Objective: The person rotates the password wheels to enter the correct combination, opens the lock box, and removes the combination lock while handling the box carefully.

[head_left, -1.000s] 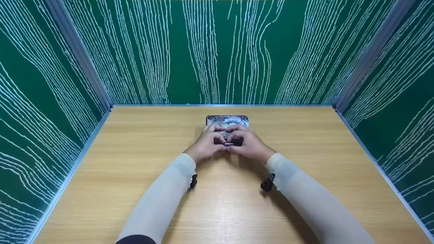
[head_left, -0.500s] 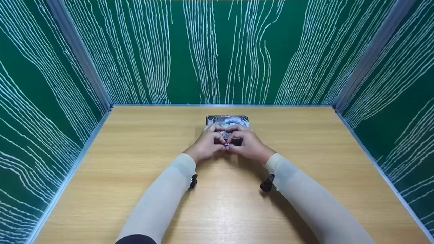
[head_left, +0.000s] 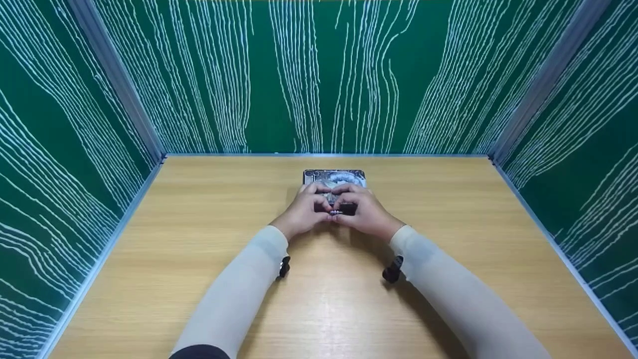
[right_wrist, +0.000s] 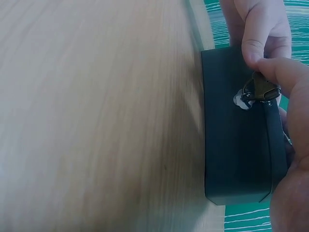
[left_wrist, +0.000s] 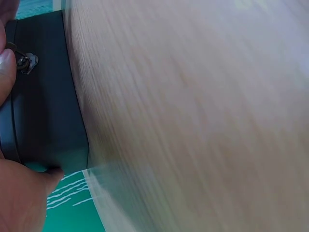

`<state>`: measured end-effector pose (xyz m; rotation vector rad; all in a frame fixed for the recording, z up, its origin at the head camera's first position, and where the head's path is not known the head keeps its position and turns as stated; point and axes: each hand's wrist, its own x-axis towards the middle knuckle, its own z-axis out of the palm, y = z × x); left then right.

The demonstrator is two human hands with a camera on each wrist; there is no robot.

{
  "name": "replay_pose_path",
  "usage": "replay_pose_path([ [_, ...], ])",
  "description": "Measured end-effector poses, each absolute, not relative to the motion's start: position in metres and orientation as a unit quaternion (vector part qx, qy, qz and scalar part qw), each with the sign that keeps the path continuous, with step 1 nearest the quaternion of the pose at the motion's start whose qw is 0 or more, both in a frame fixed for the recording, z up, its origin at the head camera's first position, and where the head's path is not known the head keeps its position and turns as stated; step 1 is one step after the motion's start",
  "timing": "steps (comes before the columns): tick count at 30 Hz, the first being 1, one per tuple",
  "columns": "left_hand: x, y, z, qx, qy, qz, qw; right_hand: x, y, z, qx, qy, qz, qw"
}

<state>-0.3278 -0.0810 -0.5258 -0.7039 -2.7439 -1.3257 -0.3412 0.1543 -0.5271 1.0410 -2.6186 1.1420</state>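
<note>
A small dark box [head_left: 315,177] with a picture-printed lid stands on the table, its dark front [right_wrist: 236,140] towards me. On that front sits a bronze-coloured latch [right_wrist: 264,89] over a silvery metal plate [right_wrist: 242,100]. My left hand [head_left: 301,213] and right hand [head_left: 371,213] meet at the front, thumbs and forefingers curled in at the latch, pinching it. The other fingers rest on the lid and hide part of it. In the left wrist view, a thumb [left_wrist: 7,67] lies beside the latch [left_wrist: 21,60]. The thumb tips touch or nearly touch.
The wooden table [head_left: 209,249] spreads around the box. Green walls [head_left: 279,75] with white wavy lines enclose its back and sides. Black wrist devices [head_left: 393,269] hang under both pale sleeves [head_left: 463,289].
Both hands keep their place at the latch, with only tiny finger shifts. The box has not moved.
</note>
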Motion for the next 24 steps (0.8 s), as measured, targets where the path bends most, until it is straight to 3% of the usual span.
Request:
replay_pose_path([
  [24, -0.3282, -0.0799, -0.5281, -0.213, -0.879, -0.426, 0.002, -0.3403, 0.1537, -0.5259, 0.33, -0.866, 0.373, 0.034],
])
